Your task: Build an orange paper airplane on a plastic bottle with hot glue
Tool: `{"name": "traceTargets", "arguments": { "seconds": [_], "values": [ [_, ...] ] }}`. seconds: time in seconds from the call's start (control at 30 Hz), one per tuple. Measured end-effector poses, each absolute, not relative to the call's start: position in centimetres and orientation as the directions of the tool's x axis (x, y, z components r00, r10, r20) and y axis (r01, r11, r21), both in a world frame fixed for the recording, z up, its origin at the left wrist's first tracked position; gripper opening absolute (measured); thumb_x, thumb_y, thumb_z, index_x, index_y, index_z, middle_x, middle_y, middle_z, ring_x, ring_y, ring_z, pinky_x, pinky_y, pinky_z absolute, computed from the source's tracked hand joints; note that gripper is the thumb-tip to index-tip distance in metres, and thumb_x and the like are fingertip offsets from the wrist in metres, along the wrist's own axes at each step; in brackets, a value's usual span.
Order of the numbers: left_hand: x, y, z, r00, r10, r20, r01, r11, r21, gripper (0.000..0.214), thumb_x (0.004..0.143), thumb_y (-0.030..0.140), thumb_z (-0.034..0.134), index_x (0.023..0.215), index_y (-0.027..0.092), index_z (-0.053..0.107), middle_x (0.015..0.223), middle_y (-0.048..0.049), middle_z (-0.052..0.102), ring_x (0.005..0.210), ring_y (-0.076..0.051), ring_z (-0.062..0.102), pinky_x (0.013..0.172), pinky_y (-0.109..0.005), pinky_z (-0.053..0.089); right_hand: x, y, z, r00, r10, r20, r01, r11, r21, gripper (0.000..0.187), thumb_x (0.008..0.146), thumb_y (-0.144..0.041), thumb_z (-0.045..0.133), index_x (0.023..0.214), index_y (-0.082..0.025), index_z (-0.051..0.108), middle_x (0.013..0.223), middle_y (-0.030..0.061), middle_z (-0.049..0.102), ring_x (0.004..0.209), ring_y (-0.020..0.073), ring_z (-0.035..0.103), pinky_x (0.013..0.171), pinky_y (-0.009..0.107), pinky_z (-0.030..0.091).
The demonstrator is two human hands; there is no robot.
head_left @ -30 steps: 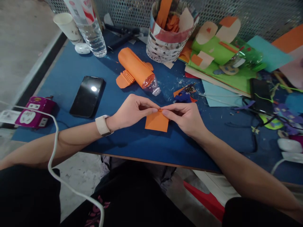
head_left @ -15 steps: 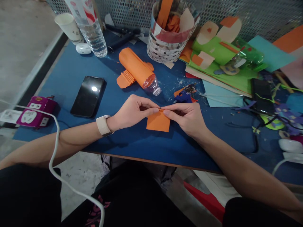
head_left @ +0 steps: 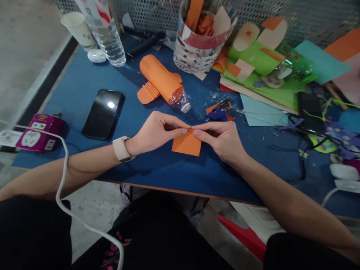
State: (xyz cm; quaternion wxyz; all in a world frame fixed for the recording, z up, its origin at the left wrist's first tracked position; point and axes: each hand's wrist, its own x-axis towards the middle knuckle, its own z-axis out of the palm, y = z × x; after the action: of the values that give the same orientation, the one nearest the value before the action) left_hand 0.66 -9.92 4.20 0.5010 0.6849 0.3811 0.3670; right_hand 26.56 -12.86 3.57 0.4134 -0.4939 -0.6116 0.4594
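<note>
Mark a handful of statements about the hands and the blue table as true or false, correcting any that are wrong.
1. The left hand and right hand both pinch the small orange sheet. True.
2. The pale wristband is on the right wrist. False: the pale wristband is on the left wrist.
3. The black phone beyond the left forearm lies flat on the blue table. True.
4. The orange-wrapped bottle stands upright. False: the orange-wrapped bottle lies on its side.
5. The woven basket has orange paper pieces in it. True.
</note>
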Motion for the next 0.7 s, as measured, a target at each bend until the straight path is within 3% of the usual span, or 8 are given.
{"name": "traceTargets", "arguments": {
  "seconds": [0.7],
  "values": [
    [0.69,-9.86,4.57,0.459,0.883,0.097,0.164,-0.192,0.968,0.021,0.102,0.043,0.098,0.107,0.023,0.101,0.104,-0.0096,0.096,0.095,-0.024,0.091,0.085,-0.031,0.076,26.36,-12.99,3.77,-0.149,0.987,0.056,0.217,0.088,-0.972,0.019,0.088,-0.047,0.108,0.102,-0.035,0.102,0.102,0.0040,0.096,0.094,0.0305,0.091,0.088,0.046,0.077]
  ]
}}
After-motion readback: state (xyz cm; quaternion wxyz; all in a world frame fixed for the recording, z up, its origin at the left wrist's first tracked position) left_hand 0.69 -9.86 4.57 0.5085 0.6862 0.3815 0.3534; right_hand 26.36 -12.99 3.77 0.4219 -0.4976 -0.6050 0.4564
